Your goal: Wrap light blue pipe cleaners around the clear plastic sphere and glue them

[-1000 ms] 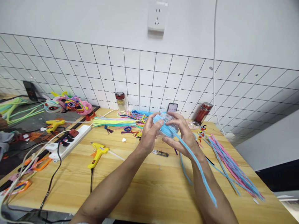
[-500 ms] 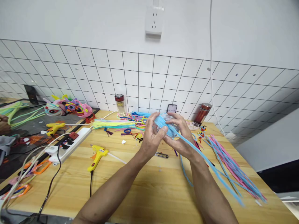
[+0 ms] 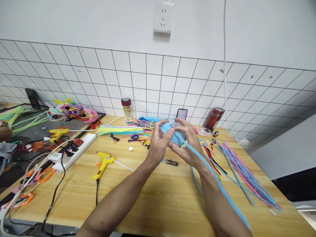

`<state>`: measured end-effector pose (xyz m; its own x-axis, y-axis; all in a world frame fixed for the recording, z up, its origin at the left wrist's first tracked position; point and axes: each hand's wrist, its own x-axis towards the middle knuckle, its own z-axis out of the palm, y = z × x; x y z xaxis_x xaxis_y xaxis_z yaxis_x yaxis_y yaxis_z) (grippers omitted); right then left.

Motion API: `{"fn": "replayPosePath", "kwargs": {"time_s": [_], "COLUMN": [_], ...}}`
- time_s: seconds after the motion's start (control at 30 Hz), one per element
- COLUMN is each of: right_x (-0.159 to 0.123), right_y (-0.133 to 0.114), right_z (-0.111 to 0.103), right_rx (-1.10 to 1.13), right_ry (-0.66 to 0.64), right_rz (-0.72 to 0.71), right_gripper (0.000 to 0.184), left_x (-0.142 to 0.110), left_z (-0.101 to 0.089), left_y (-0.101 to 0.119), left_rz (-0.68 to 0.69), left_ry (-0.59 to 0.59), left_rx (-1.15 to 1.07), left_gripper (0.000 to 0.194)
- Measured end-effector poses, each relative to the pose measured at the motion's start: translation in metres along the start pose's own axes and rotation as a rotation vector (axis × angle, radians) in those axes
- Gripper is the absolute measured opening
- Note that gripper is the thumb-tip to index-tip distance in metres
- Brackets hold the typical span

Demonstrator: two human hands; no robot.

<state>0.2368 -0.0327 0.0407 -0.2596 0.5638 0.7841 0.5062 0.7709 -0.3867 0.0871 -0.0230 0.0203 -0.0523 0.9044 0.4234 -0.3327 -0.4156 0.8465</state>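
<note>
Both hands hold a clear, rounded plastic piece (image 3: 181,135) partly covered with light-blue pipe cleaners (image 3: 168,129). My left hand (image 3: 158,140) grips its left side, the thumb pressing on the blue strands. Around its right side curl the fingers of my right hand (image 3: 190,141). A long tail of blue pipe cleaner (image 3: 217,177) runs from the piece over my right wrist toward the table's front right. Below the hands lie small thread snips (image 3: 170,162). How the strands are fixed underneath is hidden by my fingers.
Left of my arms lies a yellow glue gun (image 3: 105,163), near a white power strip (image 3: 74,153). Pink and blue pipe cleaners (image 3: 247,174) spread at the right. A glass bottle (image 3: 127,110), phone (image 3: 182,113) and red flask (image 3: 215,119) stand along the wall. Another person's hand (image 3: 5,129) shows far left.
The held piece has turned slightly, and its blue tail has swung closer to my right forearm. Both hands keep their grip. The view has shifted a little.
</note>
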Motion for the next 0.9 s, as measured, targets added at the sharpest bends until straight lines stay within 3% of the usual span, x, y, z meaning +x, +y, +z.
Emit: {"fn": "replayPosePath", "kwargs": {"time_s": [0.17,0.3,0.53,0.9], "right_x": [-0.004,-0.006,-0.003,-0.001], "right_y": [-0.003,0.0,-0.001,-0.002], "right_z": [-0.002,-0.004,-0.007,-0.017], "right_rx": [0.203,0.351,0.319,0.31], "right_ry": [-0.02,0.058,0.093,0.059], "right_rz": [0.134,0.208,0.227,0.19], "right_gripper": [0.042,0.024,0.009,0.006], "left_x": [0.004,0.006,0.006,0.008], "left_z": [-0.003,-0.002,-0.005,-0.005], "left_y": [-0.003,-0.002,-0.005,-0.003], "left_rz": [0.01,-0.018,-0.027,-0.068], "left_ry": [0.043,0.039,0.025,-0.027], "left_rx": [-0.003,-0.055,-0.083,-0.167], "left_gripper": [0.053,0.054,0.05,0.052]}}
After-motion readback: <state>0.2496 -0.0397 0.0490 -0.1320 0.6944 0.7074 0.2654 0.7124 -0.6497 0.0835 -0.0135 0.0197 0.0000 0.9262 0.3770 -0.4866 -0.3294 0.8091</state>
